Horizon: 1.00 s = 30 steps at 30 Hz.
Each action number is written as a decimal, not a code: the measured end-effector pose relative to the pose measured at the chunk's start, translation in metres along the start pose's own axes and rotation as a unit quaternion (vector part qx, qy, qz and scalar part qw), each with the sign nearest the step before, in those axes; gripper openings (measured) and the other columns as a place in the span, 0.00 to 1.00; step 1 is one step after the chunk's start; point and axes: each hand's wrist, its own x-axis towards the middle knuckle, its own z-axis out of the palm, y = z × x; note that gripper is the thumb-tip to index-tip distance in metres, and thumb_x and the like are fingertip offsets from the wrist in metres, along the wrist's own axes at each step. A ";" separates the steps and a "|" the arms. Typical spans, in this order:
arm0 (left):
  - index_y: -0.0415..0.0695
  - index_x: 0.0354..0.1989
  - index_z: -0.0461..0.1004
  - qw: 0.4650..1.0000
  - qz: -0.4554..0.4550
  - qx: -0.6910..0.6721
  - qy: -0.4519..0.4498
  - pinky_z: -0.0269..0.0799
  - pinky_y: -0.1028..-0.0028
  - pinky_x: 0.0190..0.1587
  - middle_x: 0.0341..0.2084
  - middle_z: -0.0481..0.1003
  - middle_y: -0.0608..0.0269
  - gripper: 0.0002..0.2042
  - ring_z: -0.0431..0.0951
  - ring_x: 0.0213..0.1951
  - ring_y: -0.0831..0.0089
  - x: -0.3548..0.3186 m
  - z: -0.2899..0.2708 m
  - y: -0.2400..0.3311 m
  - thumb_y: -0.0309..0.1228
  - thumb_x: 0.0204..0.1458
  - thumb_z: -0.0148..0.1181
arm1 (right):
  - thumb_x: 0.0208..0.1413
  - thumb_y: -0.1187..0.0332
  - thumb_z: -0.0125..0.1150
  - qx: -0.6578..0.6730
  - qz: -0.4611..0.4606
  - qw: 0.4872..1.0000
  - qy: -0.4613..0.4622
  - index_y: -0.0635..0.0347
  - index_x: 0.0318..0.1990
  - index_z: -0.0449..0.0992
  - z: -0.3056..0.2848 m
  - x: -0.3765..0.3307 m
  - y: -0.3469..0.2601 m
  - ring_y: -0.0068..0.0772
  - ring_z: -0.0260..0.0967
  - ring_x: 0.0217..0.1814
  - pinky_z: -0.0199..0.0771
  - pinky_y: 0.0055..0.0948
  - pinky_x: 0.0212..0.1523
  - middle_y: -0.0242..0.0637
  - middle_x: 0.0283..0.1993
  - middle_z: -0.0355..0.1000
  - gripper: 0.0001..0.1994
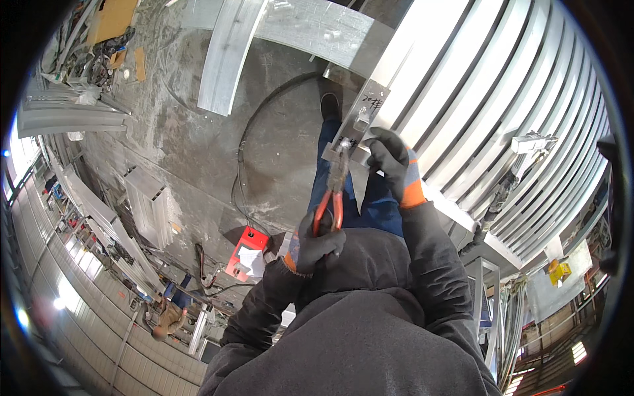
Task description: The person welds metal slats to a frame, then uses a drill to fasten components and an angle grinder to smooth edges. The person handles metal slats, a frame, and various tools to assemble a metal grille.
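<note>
My left hand (316, 243), in a dark grey glove with an orange cuff, is closed round the red handles of a pair of pliers (339, 177). The worn metal jaws point away from me and meet the near end of a flat metal bar (370, 104) with dark handwriting on it. Whether the jaws grip the bar or a small part on it I cannot tell. Just right of that end is my gloved right hand (395, 162). Its thumb and forefinger are curved and apart, close to the bar's edge, with nothing visible between them.
A stack of long pale metal profiles (489, 86) fills the right, with a tool on a dark cable (528, 144) resting on it. Left are a red box (247, 253), a black hose (243, 145) and loose metal channels (228, 59). Another person (173, 317) is farther off.
</note>
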 end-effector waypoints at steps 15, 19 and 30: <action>0.46 0.42 0.61 0.998 0.020 -0.024 0.063 0.60 0.76 0.14 0.21 0.70 0.63 0.16 0.68 0.13 0.78 0.045 -0.088 0.028 0.16 0.54 0.62 | 0.50 0.80 0.66 -0.484 -0.277 0.809 0.186 0.54 0.62 0.74 0.011 0.060 0.068 0.49 0.75 0.50 0.79 0.38 0.47 0.45 0.52 0.72 0.29; 0.45 0.43 0.61 0.999 -0.002 -0.022 0.042 0.59 0.76 0.14 0.22 0.72 0.60 0.14 0.68 0.13 0.77 0.049 -0.093 0.035 0.17 0.56 0.60 | 0.51 0.81 0.67 -0.487 -0.260 0.809 0.201 0.58 0.60 0.76 0.014 0.059 0.069 0.44 0.77 0.52 0.79 0.34 0.51 0.44 0.51 0.74 0.26; 0.45 0.45 0.65 0.997 0.020 0.071 -0.024 0.64 0.76 0.20 0.23 0.73 0.61 0.15 0.70 0.17 0.76 0.082 -0.030 0.047 0.46 0.70 0.45 | 0.52 0.77 0.69 -0.498 -0.227 0.810 0.211 0.56 0.59 0.76 0.022 0.041 0.023 0.38 0.77 0.43 0.78 0.33 0.42 0.42 0.50 0.74 0.25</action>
